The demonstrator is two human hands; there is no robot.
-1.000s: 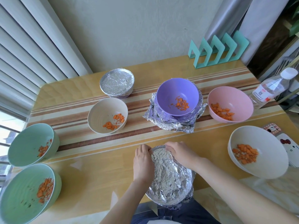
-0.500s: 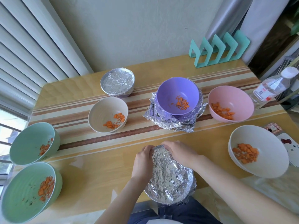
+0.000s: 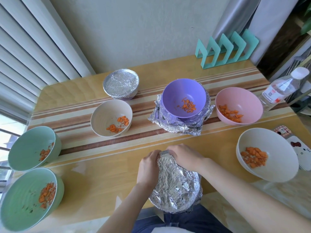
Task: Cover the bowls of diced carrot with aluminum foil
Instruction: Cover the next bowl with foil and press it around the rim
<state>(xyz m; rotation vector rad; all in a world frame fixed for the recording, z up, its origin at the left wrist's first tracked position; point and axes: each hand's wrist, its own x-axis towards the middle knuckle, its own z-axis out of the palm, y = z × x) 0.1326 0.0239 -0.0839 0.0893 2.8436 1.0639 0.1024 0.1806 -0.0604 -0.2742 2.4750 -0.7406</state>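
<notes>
Fingers [image 3: 174, 151] of the left hand [image 3: 148, 167] and right hand [image 3: 185, 157] grip the far rim of crinkled silver aluminum foil [image 3: 175, 187], likely thin and tear-prone, best pressed gently there.

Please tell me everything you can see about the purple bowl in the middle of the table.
The purple bowl is round, smooth and matte, and looks like plastic. It stands upright and uncovered, with a small heap of diced carrot low inside, toward its right. It sits in a crumpled stack of aluminum foil, whose edges rise around its base, on the striped table. The pink bowl stands apart on its right. Nothing else touches it.
</notes>
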